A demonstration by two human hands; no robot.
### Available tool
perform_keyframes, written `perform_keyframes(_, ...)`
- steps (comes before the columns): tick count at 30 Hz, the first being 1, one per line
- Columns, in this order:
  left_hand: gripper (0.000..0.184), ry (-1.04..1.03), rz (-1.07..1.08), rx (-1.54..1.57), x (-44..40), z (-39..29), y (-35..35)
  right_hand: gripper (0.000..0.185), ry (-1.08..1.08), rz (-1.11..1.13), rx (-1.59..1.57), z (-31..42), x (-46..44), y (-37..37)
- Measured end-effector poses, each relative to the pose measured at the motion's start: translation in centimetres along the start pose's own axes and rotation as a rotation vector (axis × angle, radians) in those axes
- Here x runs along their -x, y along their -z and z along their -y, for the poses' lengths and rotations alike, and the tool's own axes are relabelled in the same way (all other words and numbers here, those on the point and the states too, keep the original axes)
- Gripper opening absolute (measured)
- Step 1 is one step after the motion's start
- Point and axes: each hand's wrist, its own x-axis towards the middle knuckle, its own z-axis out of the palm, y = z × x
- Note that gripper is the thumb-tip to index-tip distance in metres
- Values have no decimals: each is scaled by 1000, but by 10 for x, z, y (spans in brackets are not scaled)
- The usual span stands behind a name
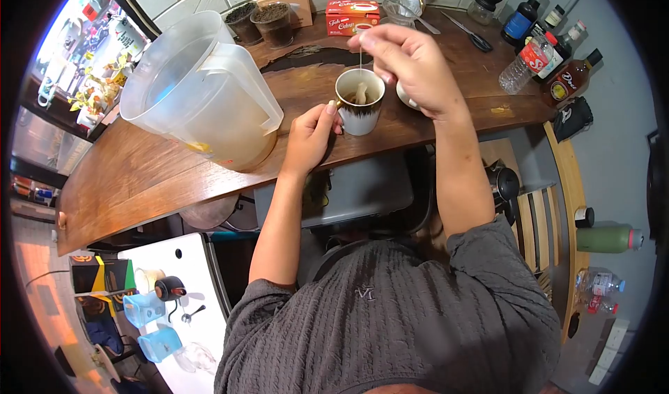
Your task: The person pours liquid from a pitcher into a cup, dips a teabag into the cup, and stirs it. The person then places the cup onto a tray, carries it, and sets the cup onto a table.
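Right of the plastic pitcher (188, 115), our left hand (310, 136) pinches the mug (361, 123) by its handle; our right hand (418, 65) pinches the teabag string (361, 61).

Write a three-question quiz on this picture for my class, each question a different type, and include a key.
1. Multiple choice: What does the right hand pinch above the mug?
a) a spoon
b) the string of a tea bag
c) a bottle

2. True or false: The red box is on the far side of the mug, and the translucent jug stands to the mug's left.

3. Short answer: Which hand holds the mug at its side?

Key: 1. b; 2. true; 3. the left hand.
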Motion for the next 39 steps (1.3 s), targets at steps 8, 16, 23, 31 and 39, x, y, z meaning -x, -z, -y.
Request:
perform_keyframes(8, 39, -14, -23, -3, 1, 0, -2, 22, 50, 25, -96, 1, 0, 11)
perform_keyframes(16, 40, -4, -41, -18, 2, 0, -3, 25, 151, 62, -161, 23, -9, 13)
perform_keyframes(23, 40, 10, -33, -33, 3, 0, -3, 26, -43, 215, -30, -5, -8, 16)
perform_keyframes(31, 39, -1, -40, -24, 3, -1, -4, 28, 82, 197, -20, 21, -14, 15)
perform_keyframes(39, 40, 13, -34, -14, 3, 0, -3, 27, 37, 160, 75, 3, -15, 8)
